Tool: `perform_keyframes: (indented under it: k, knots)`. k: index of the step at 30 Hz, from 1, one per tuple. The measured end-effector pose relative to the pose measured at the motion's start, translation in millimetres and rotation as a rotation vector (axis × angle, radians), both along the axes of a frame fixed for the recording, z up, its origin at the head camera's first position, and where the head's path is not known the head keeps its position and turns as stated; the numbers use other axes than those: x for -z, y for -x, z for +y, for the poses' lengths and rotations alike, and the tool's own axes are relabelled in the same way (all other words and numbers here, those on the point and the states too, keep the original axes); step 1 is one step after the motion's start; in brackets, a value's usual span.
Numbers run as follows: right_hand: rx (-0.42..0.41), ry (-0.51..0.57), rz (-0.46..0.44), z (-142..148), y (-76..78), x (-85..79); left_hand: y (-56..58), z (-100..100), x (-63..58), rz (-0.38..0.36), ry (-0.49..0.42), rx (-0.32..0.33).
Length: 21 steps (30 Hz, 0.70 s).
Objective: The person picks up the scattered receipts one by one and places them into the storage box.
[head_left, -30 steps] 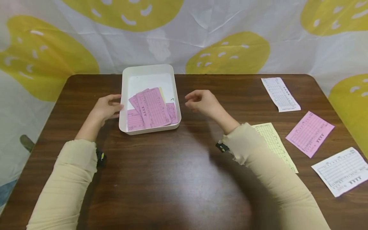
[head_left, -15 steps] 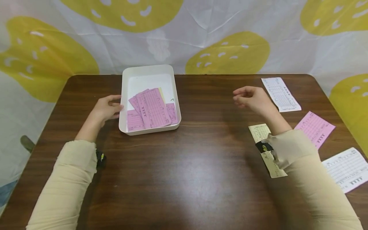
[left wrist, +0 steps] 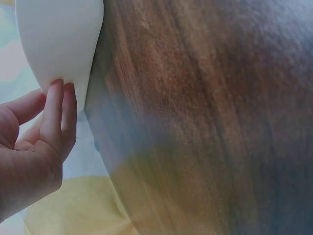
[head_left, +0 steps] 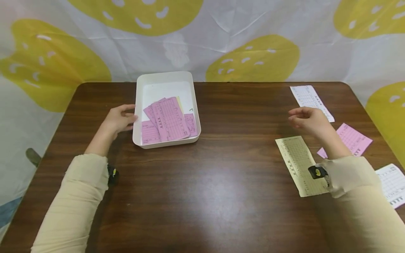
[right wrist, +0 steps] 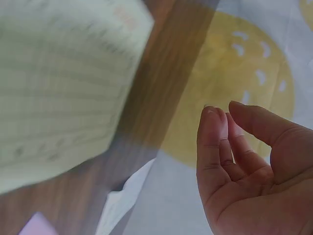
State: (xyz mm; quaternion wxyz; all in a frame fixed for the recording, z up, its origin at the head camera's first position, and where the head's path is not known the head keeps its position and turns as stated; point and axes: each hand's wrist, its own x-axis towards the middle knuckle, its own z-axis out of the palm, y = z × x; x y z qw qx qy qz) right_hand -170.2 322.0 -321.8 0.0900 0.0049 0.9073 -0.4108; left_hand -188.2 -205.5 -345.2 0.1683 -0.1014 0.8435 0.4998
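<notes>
My left hand [head_left: 117, 119] holds the left edge of a white plastic tray [head_left: 136, 131], thumb at the rim and fingertips against the outer wall [left wrist: 61, 44]. Several pink slips [head_left: 172, 121] printed with grids lie overlapping in the tray, a yellow edge [head_left: 180, 103] peeking out behind them. My right hand [head_left: 311, 121] holds nothing; its fingers are loosely bent over the table's right side. Just below it lies a yellow slip [head_left: 295, 158], partly under my wrist. A pink slip [head_left: 352, 138] is partly covered by my forearm, and a white slip [head_left: 308, 96] lies just beyond the hand.
Another white slip [head_left: 392, 186] lies at the table's right edge, partly hidden by my sleeve. The brown wooden table [head_left: 190, 196] ends at the back against a white cloth with yellow shapes [head_left: 253, 61].
My empty right hand has moved right, from beside the tray to among the loose slips. My left hand stays at the tray's edge, and the slips have not moved.
</notes>
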Motion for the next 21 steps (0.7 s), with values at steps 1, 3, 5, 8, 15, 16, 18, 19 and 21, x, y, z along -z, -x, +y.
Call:
perform_keyframes:
  k: [1, 3, 5, 8, 15, 16, 18, 19, 21]
  knots:
    - [0.002, -0.028, 0.002, 4.4, -1.3, 1.5, 0.0, 0.3, 0.0, 0.0, -0.001, -0.001]
    - [0.015, -0.07, -0.003, 13.2, -4.0, 4.7, 0.2, 0.6, -0.3, 0.001, -0.004, 0.001]
    - [0.03, -0.092, -0.024, 21.1, -6.2, 7.9, 0.4, 0.7, -0.8, 0.003, -0.008, 0.004]
    - [0.053, -0.072, -0.063, 31.0, -8.7, 12.2, 0.5, 1.4, -1.1, 0.003, -0.008, 0.006]
    - [0.04, -0.084, -0.108, 46.5, -12.4, 21.0, -1.0, 2.2, -2.4, -0.003, -0.007, 0.007]
    - [0.036, -0.09, -0.113, 48.4, -12.8, 22.3, -1.3, 2.2, -2.6, -0.004, -0.007, 0.006]
    - [0.026, -0.1, -0.129, 51.4, -13.6, 25.0, -1.6, 2.0, -2.6, -0.005, -0.005, 0.004]
    - [0.021, -0.104, -0.133, 52.5, -14.0, 26.3, -1.7, 1.9, -2.5, -0.006, -0.004, 0.003]
    - [0.012, -0.11, -0.141, 53.6, -14.6, 28.4, -1.9, 1.5, -2.6, -0.004, -0.001, 0.005]
